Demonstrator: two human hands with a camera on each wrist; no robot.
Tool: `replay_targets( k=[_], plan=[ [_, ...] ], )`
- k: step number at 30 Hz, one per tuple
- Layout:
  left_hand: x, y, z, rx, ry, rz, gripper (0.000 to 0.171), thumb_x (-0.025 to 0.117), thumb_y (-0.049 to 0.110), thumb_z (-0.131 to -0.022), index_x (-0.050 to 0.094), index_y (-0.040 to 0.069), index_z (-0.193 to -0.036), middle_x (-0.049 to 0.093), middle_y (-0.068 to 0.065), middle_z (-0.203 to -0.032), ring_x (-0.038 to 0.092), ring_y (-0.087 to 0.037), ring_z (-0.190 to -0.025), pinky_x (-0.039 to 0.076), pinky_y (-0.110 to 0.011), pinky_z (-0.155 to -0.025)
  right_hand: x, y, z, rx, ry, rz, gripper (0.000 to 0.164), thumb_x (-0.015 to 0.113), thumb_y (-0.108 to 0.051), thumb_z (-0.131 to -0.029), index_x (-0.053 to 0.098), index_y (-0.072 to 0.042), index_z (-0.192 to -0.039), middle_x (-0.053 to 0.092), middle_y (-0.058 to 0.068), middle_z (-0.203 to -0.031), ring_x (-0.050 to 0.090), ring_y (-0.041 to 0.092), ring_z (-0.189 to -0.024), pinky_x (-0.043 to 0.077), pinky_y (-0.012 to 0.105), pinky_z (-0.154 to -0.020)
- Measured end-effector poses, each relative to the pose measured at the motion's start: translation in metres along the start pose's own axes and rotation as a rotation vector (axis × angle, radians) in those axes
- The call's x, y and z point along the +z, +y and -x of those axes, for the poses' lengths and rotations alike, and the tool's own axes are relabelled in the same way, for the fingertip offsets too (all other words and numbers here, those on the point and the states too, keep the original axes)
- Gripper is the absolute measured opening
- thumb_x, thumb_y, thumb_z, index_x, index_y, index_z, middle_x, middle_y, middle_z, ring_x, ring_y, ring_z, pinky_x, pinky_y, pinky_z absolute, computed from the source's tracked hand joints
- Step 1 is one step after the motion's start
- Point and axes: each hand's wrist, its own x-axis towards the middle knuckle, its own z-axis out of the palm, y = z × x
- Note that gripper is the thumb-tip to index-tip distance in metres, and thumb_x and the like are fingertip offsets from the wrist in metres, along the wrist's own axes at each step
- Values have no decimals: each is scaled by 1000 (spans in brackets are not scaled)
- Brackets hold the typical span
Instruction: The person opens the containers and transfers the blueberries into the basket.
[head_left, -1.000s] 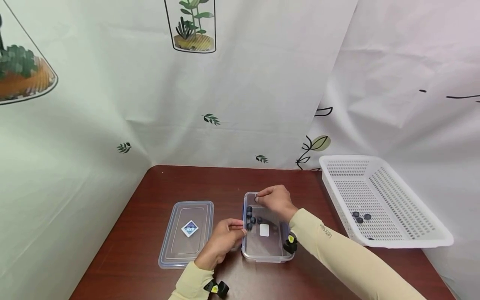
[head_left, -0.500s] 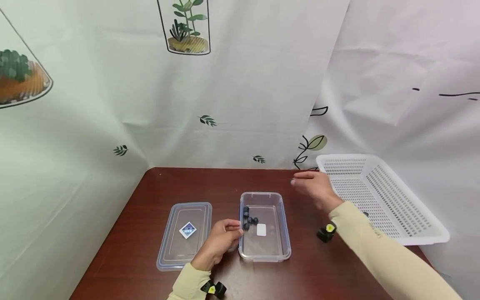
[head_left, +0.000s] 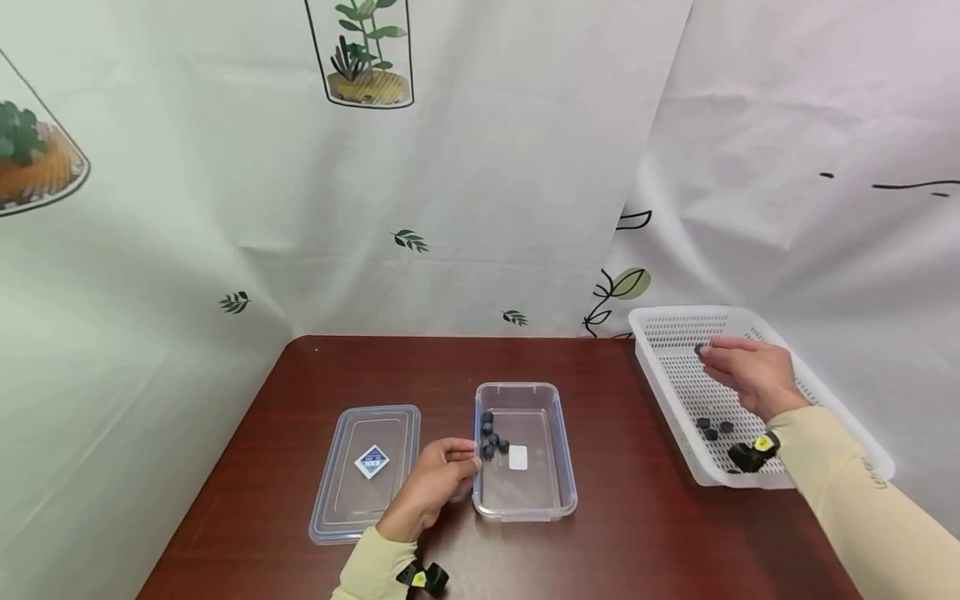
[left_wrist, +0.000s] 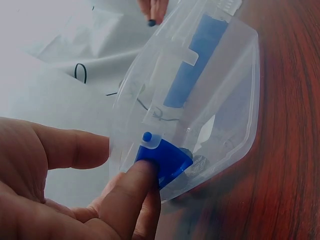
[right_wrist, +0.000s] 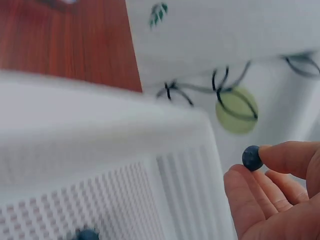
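Note:
A blueberry [right_wrist: 252,158] is pinched between the thumb and fingertips of my right hand [head_left: 750,375], which hovers over the far part of the white perforated basket [head_left: 663,408]. Several more blueberries [head_left: 711,434] lie on the basket floor. My left hand [head_left: 435,479] grips the left side of a clear plastic food container [head_left: 536,493]. In the left wrist view a fingertip presses on its blue latch [left_wrist: 172,162], which hangs at the side wall. Inside the container, several blueberries [head_left: 488,428] cluster along the left wall, close to a white label [head_left: 518,457].
A clear lid [head_left: 363,504] with a blue-edged rim and a diamond sticker lies flat left of the container. The dark red wooden table [head_left: 622,533] backs onto a white printed curtain [head_left: 480,167]. The basket stands at the table's right side.
My right hand has travelled right, from over the food container to over the basket, a blueberry in its fingers. My left hand has stayed at the container's left side.

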Motion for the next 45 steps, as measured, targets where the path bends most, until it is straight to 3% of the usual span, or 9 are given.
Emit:
replay_targets(
  k=[3, 12, 21, 24, 29, 33, 38, 42, 45],
  plan=[
    [-1, 0, 0, 4, 12, -9, 37, 68, -1, -94, 57, -17, -125, 64, -12, -104, 61, -14, -88, 56, -22, -71, -13, 5, -3, 12, 29, -20, 28, 79, -8, -95, 74, -33, -82, 77, -16, -79, 76, 2, -75, 62, 20, -71],
    [-1, -1, -1, -12, 2, -3, 36, 67, -1, -95, 57, -17, -126, 64, -11, -104, 61, -14, -88, 57, -22, -72, -26, 18, -6, 39, 64, -70, 38, 74, 0, -95, 74, -31, -74, 76, -12, -76, 76, 4, -72, 63, 22, -74],
    [-1, 1, 1, -9, -3, 5, 36, 67, 0, -95, 57, -16, -126, 64, -11, -104, 61, -14, -87, 57, -23, -72, -31, 25, -5, 82, 96, 72, 19, 73, -8, -97, 69, -27, -94, 74, -19, -75, 73, 0, -72, 62, 22, -79],
    [-1, 0, 2, -12, -3, 7, 36, 67, 0, -95, 57, -16, -126, 63, -10, -104, 61, -14, -88, 57, -24, -73, -31, 26, -5, 85, 90, 84, 21, 73, -10, -97, 70, -30, -90, 73, -20, -75, 73, -1, -71, 62, 22, -79],
    [-2, 0, 1, -9, -2, 7, 37, 67, 0, -95, 56, -16, -126, 63, -11, -104, 61, -14, -88, 57, -23, -73, -26, 23, -4, 32, 27, 29, 18, 73, -7, -98, 72, -18, -112, 76, -18, -80, 74, -1, -76, 62, 21, -81],
    [-3, 1, 1, -10, -2, 4, 36, 67, 0, -95, 56, -16, -126, 63, -11, -104, 61, -14, -88, 57, -23, -73, -16, 15, 1, 3, -21, -51, 26, 74, -4, -97, 75, -28, -87, 78, -13, -83, 75, 0, -78, 62, 21, -80],
    [-3, 0, 0, -13, 0, 5, 36, 68, 0, -95, 56, -16, -126, 63, -11, -104, 61, -14, -88, 57, -23, -72, 12, 2, 10, -76, -109, -106, 29, 73, 1, -96, 78, -26, -85, 80, -8, -87, 77, 3, -83, 63, 22, -78],
    [-4, 0, 0, -14, -4, 5, 37, 68, 0, -96, 56, -16, -128, 63, -12, -105, 62, -14, -89, 58, -23, -74, 42, -6, 19, -126, -149, -1, 15, 75, -4, -97, 76, -12, -109, 79, -11, -90, 76, 2, -87, 62, 22, -81],
    [-4, 0, 0, -18, -10, 1, 39, 68, 1, -96, 55, -15, -129, 64, -13, -107, 63, -14, -90, 58, -25, -75, 67, -7, 25, -146, -157, 94, 46, 77, -8, -96, 61, 5, -137, 78, -14, -92, 75, 0, -89, 62, 23, -83]
  ],
)
